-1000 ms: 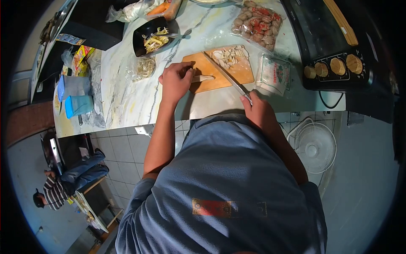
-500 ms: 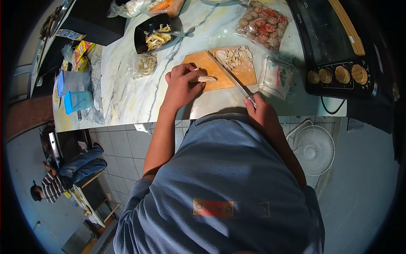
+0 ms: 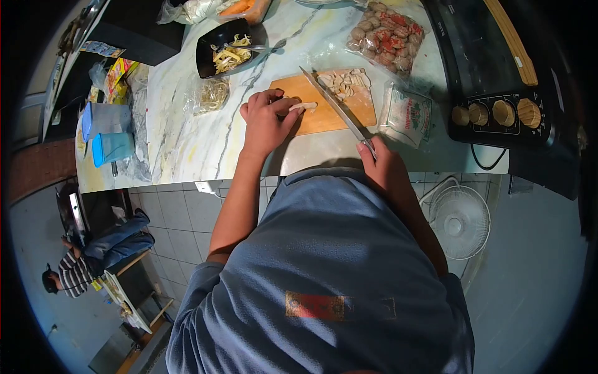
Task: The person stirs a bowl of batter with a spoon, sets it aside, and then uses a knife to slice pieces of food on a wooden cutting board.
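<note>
My left hand point(image 3: 268, 118) is at the left side of the orange cutting board point(image 3: 324, 124), its fingers closed on a pale, whitish strip of food point(image 3: 304, 106). My right hand point(image 3: 381, 163) grips the handle of a long knife point(image 3: 339, 111) near the board's lower right corner. The blade slants up and left across the board, its tip near the board's upper edge. Right of the blade lies a heap of pale sliced pieces point(image 3: 346, 83). A white printed packet point(image 3: 406, 115) stands beside the board on the right.
Behind the board lies a bag of brown balls point(image 3: 389, 38). A black bowl point(image 3: 229, 48) with food and a spoon is at the back left, near a bag of sprouts point(image 3: 208, 96). A black oven point(image 3: 498, 75) stands right, a fan point(image 3: 461, 221) below. Another person point(image 3: 78, 268) sits far left.
My left hand has turned slightly and the pale strip in it now points more upward. The knife tip has shifted a little to the left.
</note>
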